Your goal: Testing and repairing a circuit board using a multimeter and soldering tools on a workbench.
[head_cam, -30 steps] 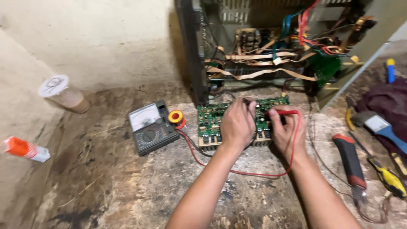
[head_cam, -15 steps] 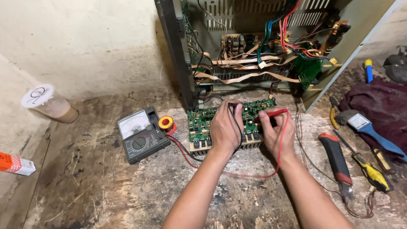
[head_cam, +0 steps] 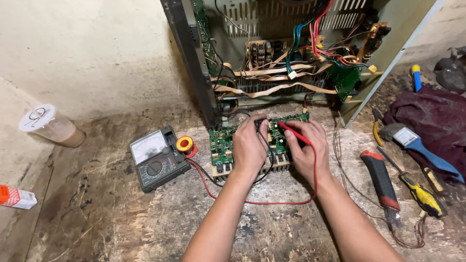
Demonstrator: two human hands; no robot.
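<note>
Right hand [head_cam: 305, 150] pinched the red probe [head_cam: 291, 132] onto the circuit board [head_cam: 222, 143]; left hand [head_cam: 248, 148] gripped a black probe (barely visible), with the meter [head_cam: 156, 159] readable leftward.

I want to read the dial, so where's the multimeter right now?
In the head view the multimeter lies on the worn bench, left of the green circuit board that both hands work on, right beside a small yellow and red roll.

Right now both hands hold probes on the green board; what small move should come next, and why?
Probably a glance left at the analog meter. The left hand holds the black probe and the right hand the red probe on the green circuit board, so both probes seem placed.
</note>
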